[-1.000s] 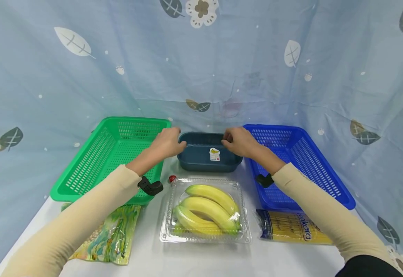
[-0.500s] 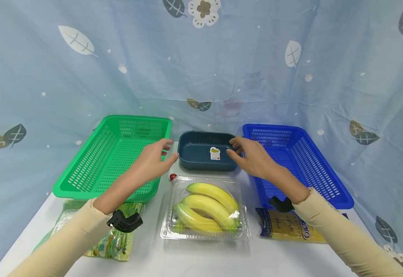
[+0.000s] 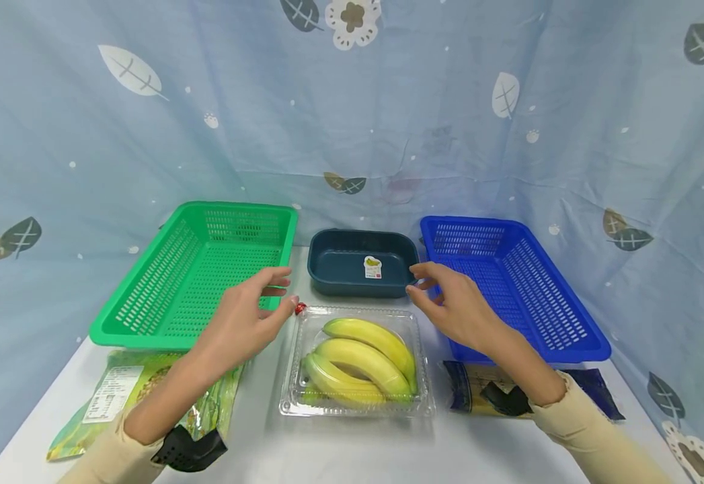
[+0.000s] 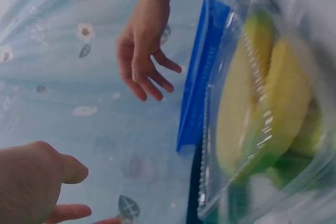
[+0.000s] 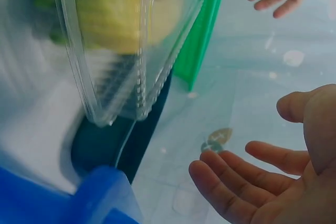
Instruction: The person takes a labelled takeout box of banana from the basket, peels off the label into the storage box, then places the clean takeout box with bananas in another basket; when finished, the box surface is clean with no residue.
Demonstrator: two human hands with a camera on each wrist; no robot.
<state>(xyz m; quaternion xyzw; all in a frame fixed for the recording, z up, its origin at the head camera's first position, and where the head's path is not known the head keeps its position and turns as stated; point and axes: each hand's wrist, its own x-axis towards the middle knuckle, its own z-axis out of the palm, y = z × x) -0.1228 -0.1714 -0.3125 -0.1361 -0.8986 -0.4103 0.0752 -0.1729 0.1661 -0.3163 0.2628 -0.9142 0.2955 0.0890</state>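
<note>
In the head view a clear plastic box point(image 3: 358, 396) with several bananas point(image 3: 364, 366) inside sits at the middle of the white table. Behind it stands a dark teal basin point(image 3: 358, 286) bearing a small banana sticker. My left hand point(image 3: 243, 319) hovers in the air left of the box, fingers relaxed and holding nothing. A small red item point(image 3: 300, 308) lies close to its thumb tip. My right hand point(image 3: 457, 306) is raised over the near left part of the blue basket point(image 3: 569, 316), its fingers loosely bent around nothing. Both wrist views show the hands apart from the box.
A green basket point(image 3: 140, 275) stands at the left. In front of it lies a green printed bag point(image 3: 115, 396). A spaghetti packet point(image 3: 479, 386) lies before the blue basket, partly hidden by my right wrist. A patterned blue curtain point(image 3: 352, 121) hangs behind the table.
Both hands have left the teal basin's ends and drawn back toward me, the left one farther left. The basin stays where it was. The baskets and box have not moved.
</note>
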